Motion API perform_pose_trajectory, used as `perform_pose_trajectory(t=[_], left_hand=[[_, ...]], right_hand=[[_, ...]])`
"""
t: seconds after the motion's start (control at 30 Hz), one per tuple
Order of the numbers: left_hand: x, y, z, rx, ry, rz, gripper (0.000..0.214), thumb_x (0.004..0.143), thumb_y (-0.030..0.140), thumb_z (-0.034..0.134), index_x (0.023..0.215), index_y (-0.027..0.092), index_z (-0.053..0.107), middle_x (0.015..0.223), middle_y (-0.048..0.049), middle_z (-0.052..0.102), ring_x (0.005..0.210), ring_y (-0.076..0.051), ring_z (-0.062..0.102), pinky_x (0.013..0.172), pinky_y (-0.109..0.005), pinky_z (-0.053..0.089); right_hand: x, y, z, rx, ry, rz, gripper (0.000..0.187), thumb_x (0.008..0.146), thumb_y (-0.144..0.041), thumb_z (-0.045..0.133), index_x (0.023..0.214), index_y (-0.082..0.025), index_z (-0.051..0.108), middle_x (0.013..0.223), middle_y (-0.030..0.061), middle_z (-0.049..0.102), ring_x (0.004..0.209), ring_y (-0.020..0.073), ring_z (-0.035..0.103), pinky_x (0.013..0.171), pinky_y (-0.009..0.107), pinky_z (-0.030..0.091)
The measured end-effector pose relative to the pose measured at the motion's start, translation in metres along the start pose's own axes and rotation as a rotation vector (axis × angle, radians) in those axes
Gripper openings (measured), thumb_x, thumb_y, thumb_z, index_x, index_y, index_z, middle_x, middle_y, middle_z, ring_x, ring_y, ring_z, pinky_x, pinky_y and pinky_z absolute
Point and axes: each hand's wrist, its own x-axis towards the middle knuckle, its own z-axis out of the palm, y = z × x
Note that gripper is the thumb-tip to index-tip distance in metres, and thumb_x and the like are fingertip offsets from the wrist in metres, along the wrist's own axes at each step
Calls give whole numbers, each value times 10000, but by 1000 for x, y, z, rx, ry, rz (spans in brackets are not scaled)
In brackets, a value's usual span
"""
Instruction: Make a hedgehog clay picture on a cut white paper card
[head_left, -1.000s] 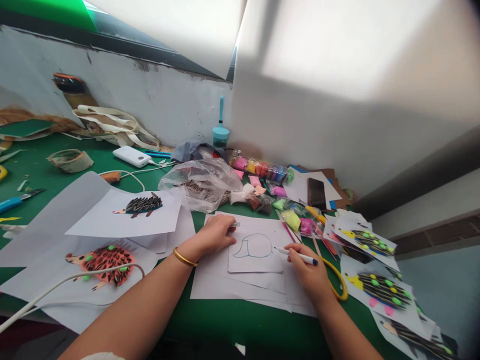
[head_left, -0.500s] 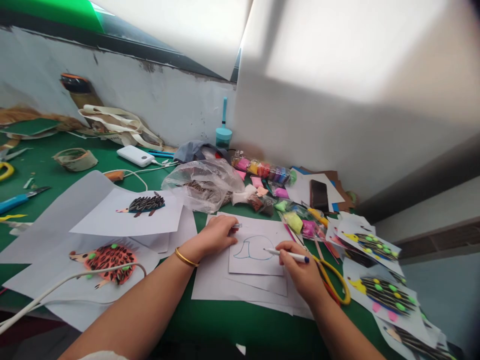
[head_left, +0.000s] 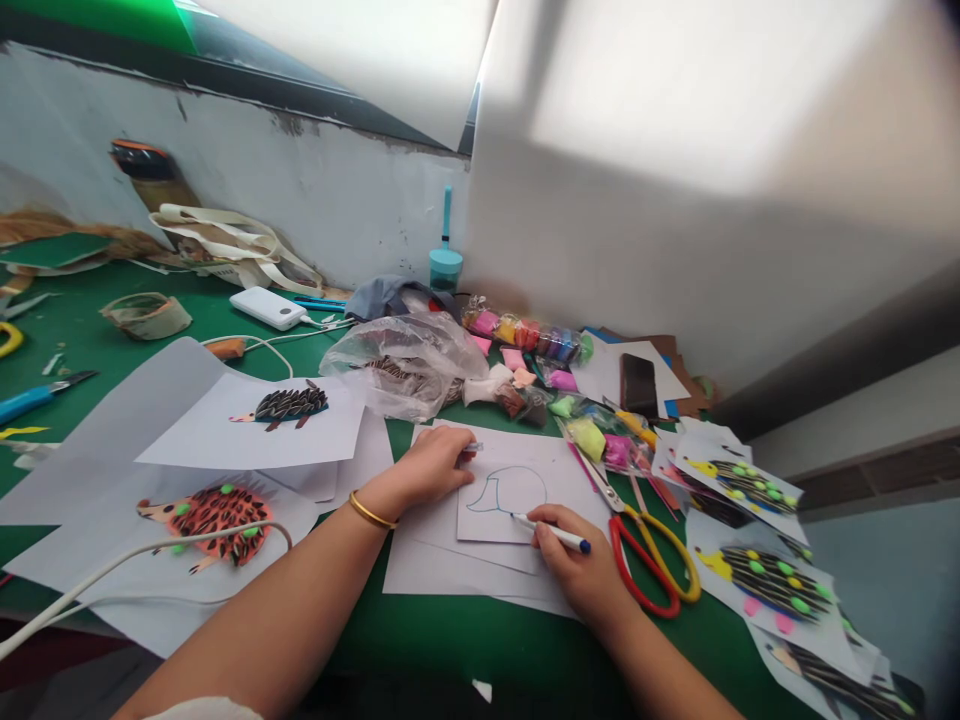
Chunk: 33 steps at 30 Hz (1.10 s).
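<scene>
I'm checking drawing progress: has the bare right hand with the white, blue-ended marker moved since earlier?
Yes: against the small rectangular white drawing paper, the right hand has moved left and slightly down in view.

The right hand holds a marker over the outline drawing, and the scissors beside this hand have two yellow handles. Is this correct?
Not entirely: the scissors have one red handle and one yellow, as the head view shows. The right hand does hold a marker over the outline drawing, with the scissors beside that hand.
</scene>
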Motion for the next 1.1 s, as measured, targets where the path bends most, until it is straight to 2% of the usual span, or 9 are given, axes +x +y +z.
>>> perform_pose_trajectory(t=[0.17, 0.63, 0.8, 1.1], left_hand=[[1, -2, 1, 20, 8, 12, 253, 731, 283, 692, 953, 212, 593, 995, -47, 671, 950, -254, 596, 781, -338, 411], [1, -2, 2, 31, 6, 0, 256, 728, 286, 703, 951, 219, 596, 1002, -46, 672, 961, -254, 592, 794, -338, 415], [1, -1, 2, 20, 2, -13, 258, 730, 279, 706, 958, 219, 602, 1006, -44, 669, 973, -253, 587, 808, -341, 413], [1, 0, 0, 20, -4, -15, 247, 730, 285, 694, 947, 215, 599, 1015, -57, 670, 957, -257, 592, 796, -342, 416]], right_hand=[[0, 0, 1, 6, -7, 27, 278, 903, -400, 513, 955, -191, 690, 876, 75, 728, 814, 233, 674, 680, 293, 516], [1, -1, 1, 12, -39, 37, 289, 895, -412, 499, 932, -196, 688, 795, 57, 712, 761, 221, 664, 677, 297, 514], [0, -1, 3, 24, 11, 48, 295, 860, -419, 508, 853, -199, 703, 710, 47, 706, 697, 214, 657, 621, 288, 499], [0, -2, 3, 34, 21, 39, 277, 845, -385, 518, 816, -198, 720, 698, 45, 709, 679, 210, 649, 611, 288, 486]])
